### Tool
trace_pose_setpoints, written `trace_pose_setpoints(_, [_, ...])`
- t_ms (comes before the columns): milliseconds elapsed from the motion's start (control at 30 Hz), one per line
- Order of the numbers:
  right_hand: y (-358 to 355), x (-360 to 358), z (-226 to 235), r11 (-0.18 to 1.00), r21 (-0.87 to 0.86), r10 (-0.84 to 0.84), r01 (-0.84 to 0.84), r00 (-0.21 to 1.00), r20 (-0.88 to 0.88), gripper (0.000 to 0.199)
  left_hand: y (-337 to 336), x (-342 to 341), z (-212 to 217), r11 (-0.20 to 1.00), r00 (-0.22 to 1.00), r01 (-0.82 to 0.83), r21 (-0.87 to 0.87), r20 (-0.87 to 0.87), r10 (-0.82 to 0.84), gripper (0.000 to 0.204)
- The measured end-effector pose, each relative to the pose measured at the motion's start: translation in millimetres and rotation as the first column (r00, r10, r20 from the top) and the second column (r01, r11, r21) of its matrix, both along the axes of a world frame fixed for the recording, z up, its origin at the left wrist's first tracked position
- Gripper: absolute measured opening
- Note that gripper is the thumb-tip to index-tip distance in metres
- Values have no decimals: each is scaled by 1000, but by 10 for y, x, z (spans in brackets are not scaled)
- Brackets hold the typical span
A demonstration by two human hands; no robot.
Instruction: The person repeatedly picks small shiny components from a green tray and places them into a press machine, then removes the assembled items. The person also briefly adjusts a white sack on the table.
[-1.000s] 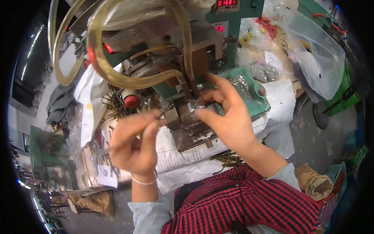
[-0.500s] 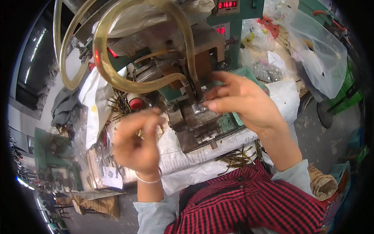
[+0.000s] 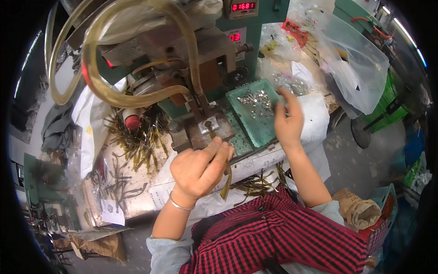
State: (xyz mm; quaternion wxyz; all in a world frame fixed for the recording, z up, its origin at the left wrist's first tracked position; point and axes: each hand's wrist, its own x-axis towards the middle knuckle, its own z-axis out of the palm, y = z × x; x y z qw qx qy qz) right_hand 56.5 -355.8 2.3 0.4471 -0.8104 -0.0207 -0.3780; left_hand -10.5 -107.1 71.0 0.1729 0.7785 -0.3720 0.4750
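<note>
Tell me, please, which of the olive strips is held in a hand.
The strip in the left hand, its free end showing beside the palm. The others lie loose, like those in the pile beside the red button.

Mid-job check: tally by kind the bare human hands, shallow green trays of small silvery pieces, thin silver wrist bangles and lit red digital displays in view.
Bare hands, left hand and right hand: 2
Shallow green tray: 1
Thin silver bangle: 1
Lit red displays, upper display and lower display: 2
Total: 6
</note>
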Motion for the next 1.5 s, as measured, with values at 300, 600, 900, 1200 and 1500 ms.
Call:
trace_pose_setpoints(300, [-87, -106, -147, 941, -306, 38, -144, 944, -327, 17, -7, -11, 5, 1000, 1000, -17, 2, -22, 17, 28])
trace_pose_setpoints(600, [120, -92, -232, 899, -425, 3, -109, 970, -242, 10, 321, -842, -239, 932, 905, -326, -158, -339, 258, 24])
trace_pose_setpoints(900, [215, -63, -52, 977, -145, 133, -154, 981, -140, 15, 1204, 228, -454, 610, 468, -769, 194, -480, 742, 14])
trace_pose_setpoints(1200, [-262, -441, -225, 980, -190, -87, 52, 979, -183, 12, 1472, 485, -1071, 608, 478, -792, -52, -673, 565, 20])
trace_pose_setpoints(1500, [646, -256, 644, 882, 20, 470, -470, 883, 14, 13, 1275, 305, -843, 533, 673, -516, -670, -702, -231, 14])
